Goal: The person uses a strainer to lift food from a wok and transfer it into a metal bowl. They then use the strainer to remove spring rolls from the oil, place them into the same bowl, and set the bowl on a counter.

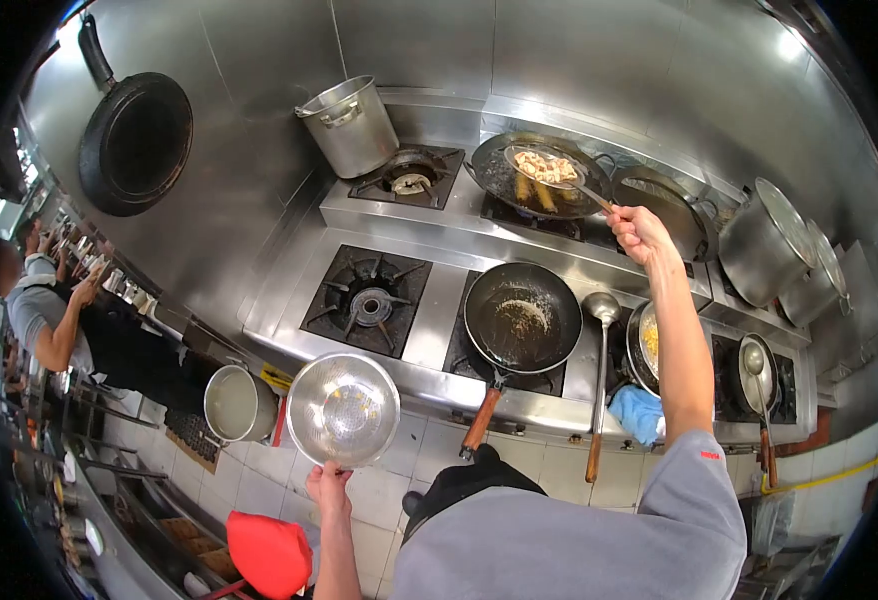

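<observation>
Head view: two hands of the wearer counted, both occupied. Right hand (pixel 639 235) was closed around the handle of one skimmer (pixel 592 195). Its bowl carried pale and brown food pieces (pixel 547 166), too small to count, and hung over one wok (pixel 489 175) on the back row of the surface (pixel 429 335). At least two yellow-brown rolls (pixel 524 190) lay in the wok. Left hand (pixel 330 487) gripped one colander (pixel 337 388) at its near edge, off the surface and near its front; a few yellow bits in it.

Pans, four counted: hung pan (pixel 137 145) on the left wall; middle pan (pixel 504 335), wooden-handled, with pale residue; food pan (pixel 639 365), yellow contents, partly hidden by the right forearm; end pan (pixel 744 378), far right.

Ladles, two: long ladle (pixel 600 370) just beside the middle pan, handle past the front edge; short ladle (pixel 754 358) in the end pan.

Pots, four: back pot (pixel 354 130) at the left; two right pots (pixel 764 245), side by side; low pot (pixel 231 405) left of the colander.

Also: one bare front burner (pixel 369 305), one blue cloth (pixel 637 412) by the food pan. At least two other persons (pixel 49 310) at left.
</observation>
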Available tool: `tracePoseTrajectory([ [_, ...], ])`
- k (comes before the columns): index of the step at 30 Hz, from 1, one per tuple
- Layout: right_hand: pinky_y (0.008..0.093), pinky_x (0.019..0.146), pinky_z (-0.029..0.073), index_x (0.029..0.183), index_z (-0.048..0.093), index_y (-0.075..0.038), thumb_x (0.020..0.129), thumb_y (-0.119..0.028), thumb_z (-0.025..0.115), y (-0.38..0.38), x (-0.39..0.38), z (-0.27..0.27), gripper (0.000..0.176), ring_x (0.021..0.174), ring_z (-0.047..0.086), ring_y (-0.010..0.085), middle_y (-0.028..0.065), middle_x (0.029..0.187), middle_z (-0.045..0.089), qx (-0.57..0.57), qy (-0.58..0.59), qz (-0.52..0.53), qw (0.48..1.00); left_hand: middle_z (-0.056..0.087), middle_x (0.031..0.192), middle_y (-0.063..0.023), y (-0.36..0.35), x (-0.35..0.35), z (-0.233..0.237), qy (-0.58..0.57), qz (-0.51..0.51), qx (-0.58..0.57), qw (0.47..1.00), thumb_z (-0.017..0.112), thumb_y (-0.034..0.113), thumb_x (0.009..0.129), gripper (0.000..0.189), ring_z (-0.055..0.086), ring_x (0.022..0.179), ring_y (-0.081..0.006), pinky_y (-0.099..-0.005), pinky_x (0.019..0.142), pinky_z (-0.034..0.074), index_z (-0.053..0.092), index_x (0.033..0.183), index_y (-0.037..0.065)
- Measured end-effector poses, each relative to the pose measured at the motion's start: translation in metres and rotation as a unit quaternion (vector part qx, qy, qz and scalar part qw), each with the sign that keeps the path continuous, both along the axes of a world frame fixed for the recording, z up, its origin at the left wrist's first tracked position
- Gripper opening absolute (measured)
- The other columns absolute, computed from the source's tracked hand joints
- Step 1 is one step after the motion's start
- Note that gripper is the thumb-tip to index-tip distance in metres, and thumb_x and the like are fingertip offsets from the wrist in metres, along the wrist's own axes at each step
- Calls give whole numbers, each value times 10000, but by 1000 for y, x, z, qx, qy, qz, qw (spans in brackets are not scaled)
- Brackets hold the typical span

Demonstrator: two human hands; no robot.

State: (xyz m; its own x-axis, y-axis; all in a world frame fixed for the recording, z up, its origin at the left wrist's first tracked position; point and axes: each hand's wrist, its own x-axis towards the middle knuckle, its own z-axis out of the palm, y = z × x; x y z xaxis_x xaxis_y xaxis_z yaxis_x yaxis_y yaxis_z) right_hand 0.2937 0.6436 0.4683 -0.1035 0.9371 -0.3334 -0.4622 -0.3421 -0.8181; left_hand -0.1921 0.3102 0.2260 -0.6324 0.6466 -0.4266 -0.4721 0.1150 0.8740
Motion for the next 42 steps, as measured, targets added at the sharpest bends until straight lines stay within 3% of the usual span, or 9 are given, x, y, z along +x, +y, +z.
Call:
tracePoseTrajectory([
  [6, 136, 297, 194, 828, 401, -60, 874, -99, 387, -8, 1, 42, 62, 422, 279, -4, -22, 636, 412, 156, -106, -2, 982, 566, 706, -48, 57, -3, 35, 38, -69, 24, 997, 540, 62, 700, 67, 542, 615, -132, -273, 574, 482, 543, 745, 13],
  [10, 139, 301, 196, 807, 399, -74, 871, -103, 404, -14, 1, 61, 70, 424, 277, 0, -12, 655, 419, 175, -96, -25, 980, 564, 718, -51, 100, 10, 63, 39, -123, 44, 991, 545, 72, 703, 87, 540, 635, -133, -287, 599, 496, 551, 763, 8],
  [15, 136, 276, 186, 824, 396, -78, 855, -102, 415, -9, 9, 3, 44, 392, 263, -5, -14, 621, 434, 103, -91, -26, 990, 558, 718, -59, 137, 30, 81, 24, -154, 57, 986, 552, 67, 701, 94, 539, 642, -140, -294, 604, 496, 550, 774, 7],
  [20, 140, 280, 188, 839, 406, -48, 842, -91, 418, -7, 23, -7, 45, 391, 279, 3, -7, 614, 427, 2, -40, 7, 999, 557, 715, -67, 160, 40, 100, 16, -188, 53, 981, 552, 55, 699, 75, 541, 640, -143, -298, 607, 496, 537, 754, 7],
  [23, 134, 282, 192, 842, 427, -64, 834, -83, 420, -21, 14, 14, 21, 394, 285, 0, -5, 627, 437, 111, -119, -21, 987, 556, 715, -71, 174, 43, 104, 28, -204, 48, 977, 544, 49, 701, 63, 548, 639, -149, -301, 615, 499, 523, 740, 5],
  [28, 143, 297, 194, 824, 400, -74, 867, -105, 414, -24, 8, 51, 54, 401, 267, 1, -15, 618, 422, 185, -98, -22, 978, 559, 721, -77, 188, 51, 111, 39, -216, 63, 974, 539, 49, 704, 72, 559, 641, -158, -299, 630, 507, 515, 743, -7],
  [32, 144, 301, 192, 836, 405, -71, 867, -109, 411, -22, 9, 20, 50, 406, 265, 3, -9, 633, 430, 162, -76, -24, 983, 560, 725, -81, 189, 57, 110, 33, -220, 63, 973, 544, 55, 703, 103, 564, 654, -158, -294, 629, 512, 526, 768, -23],
  [38, 151, 287, 164, 793, 419, -63, 847, -90, 403, -11, 16, -35, 62, 387, 260, 4, -8, 613, 434, 24, -111, -17, 993, 580, 780, -102, 189, 61, 109, 40, -220, 41, 974, 534, 52, 711, 147, 581, 690, -170, -302, 645, 522, 542, 818, -49],
  [42, 149, 296, 194, 922, 453, -45, 864, -97, 418, -47, -4, -35, 85, 390, 297, 16, -9, 610, 438, 98, -157, -5, 983, 597, 848, -136, 200, 65, 104, 46, -236, 37, 970, 524, 48, 716, 214, 606, 736, -195, -301, 640, 529, 548, 888, -77],
])
